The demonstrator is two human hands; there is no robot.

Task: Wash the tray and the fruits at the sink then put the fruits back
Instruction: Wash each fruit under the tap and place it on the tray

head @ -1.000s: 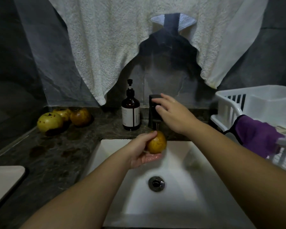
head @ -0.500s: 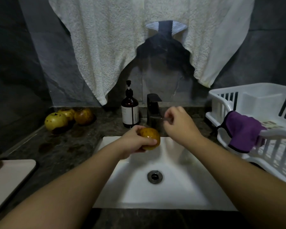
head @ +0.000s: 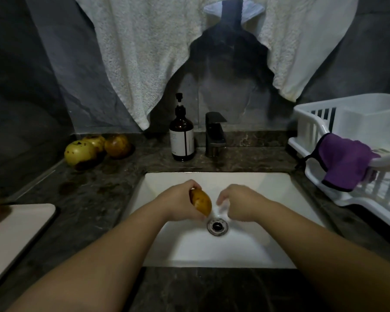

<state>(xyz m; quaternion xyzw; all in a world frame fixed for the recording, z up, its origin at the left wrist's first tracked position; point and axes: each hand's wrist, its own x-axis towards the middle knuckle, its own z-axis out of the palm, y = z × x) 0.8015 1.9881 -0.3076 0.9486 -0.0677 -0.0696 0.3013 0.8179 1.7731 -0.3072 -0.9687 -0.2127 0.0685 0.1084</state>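
From where I watch, I take the sink (head: 245, 248) as my landmark. Over its basin, just behind the drain (head: 217, 226), my left hand (head: 178, 202) grips a fruit (head: 201, 202), with my right hand (head: 239, 204) just beside it to the right. Behind the sink stand the faucet (head: 214, 137) and, left of that, a pump bottle (head: 182, 136). Three fruits (head: 95, 148) sit far back left of the sink. A tray (head: 14, 230) lies to its near left. A rack (head: 351, 140) stands to its right, a cloth (head: 345, 164) draped over the rim. A towel (head: 144, 52) hangs above and behind.
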